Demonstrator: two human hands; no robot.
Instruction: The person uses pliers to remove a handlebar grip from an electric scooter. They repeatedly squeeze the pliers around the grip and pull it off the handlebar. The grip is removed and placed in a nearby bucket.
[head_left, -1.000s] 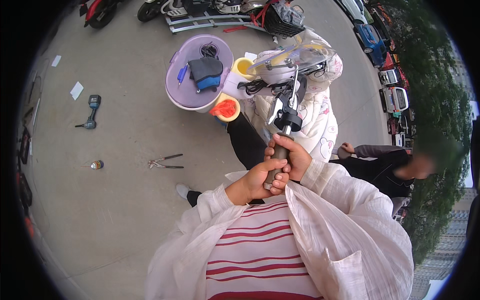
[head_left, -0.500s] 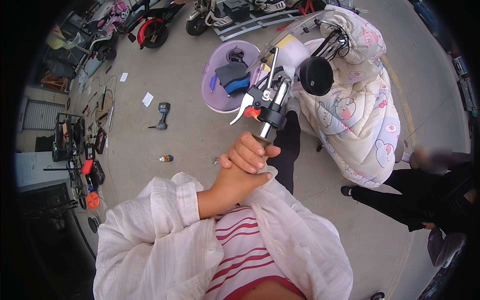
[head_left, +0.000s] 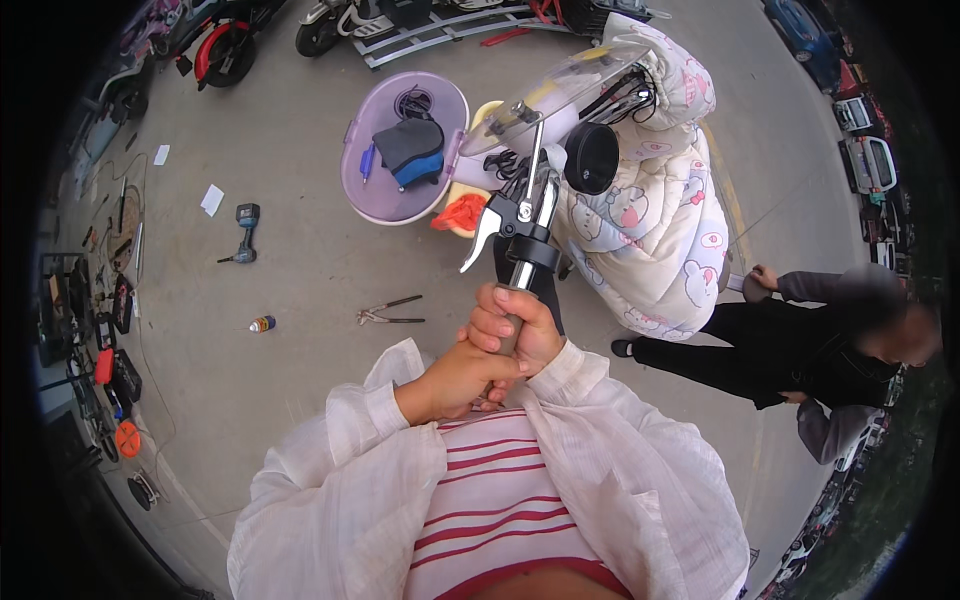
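Handlebar grip (head_left: 513, 336), grey-brown, stands in front of the striped shirt, clasped by both hands. The left hand (head_left: 448, 378) is closed around its lower end; the right hand (head_left: 532, 322) wraps it just above, fingers curled, the two hands touching. Past them, a bare silver tube (head_left: 522, 273) runs up to a black collar (head_left: 530, 252) and a white brake lever (head_left: 483, 242). Beyond it, a quilted cover (head_left: 655, 225) with cartoon prints hangs to the right, below a clear windshield (head_left: 570, 90). Pliers (head_left: 392, 311) lie on the ground to the left, with a small can (head_left: 262, 324) and a power drill (head_left: 246, 232) farther off. A lilac tub (head_left: 385, 207) holds a grey-and-blue cloth (head_left: 408, 150). At the right, another person (head_left: 790, 335) stands near the cover; parked cars (head_left: 870, 165) line the far edge.
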